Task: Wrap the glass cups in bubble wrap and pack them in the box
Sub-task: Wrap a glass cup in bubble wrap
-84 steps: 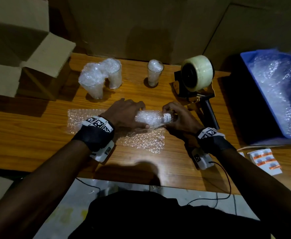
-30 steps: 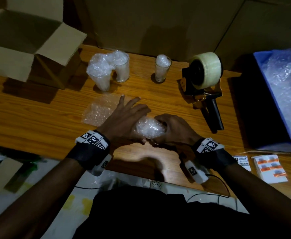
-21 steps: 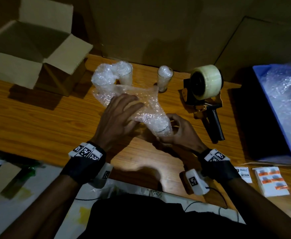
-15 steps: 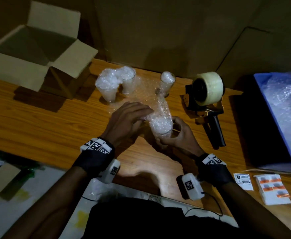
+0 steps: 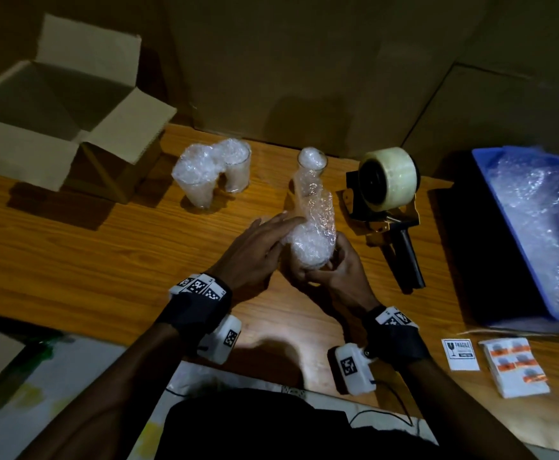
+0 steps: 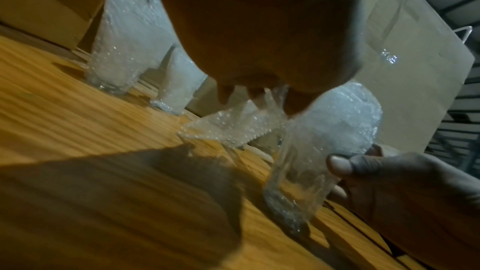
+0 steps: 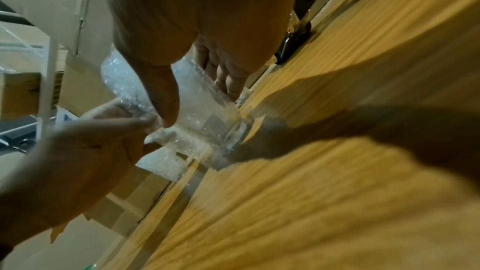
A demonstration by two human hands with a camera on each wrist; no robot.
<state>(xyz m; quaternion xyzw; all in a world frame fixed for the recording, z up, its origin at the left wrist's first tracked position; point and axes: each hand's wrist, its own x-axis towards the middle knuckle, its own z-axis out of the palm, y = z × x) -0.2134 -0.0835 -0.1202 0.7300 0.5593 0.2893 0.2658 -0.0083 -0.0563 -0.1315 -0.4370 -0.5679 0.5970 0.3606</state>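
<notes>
- A dim wooden surface (image 5: 72, 247) is carrying the work.
- The right hand (image 5: 334, 270) is clamping curled fingers (image 6: 345, 163) low on the cup (image 5: 311, 247).
- The left hand (image 5: 258, 250), fingers straight, is pressing the wrap (image 5: 317, 204).
- Fragile, slippery glass; I'd be gripping its padded middle.

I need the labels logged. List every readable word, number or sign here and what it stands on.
"FRAGILE", beside a glass symbol: white sticker on the table.
Smaller print under it: too small to read.
Stack of orange-marked labels: blurred, unreadable.
Wristband marker squares: patterns only, no text.
</notes>
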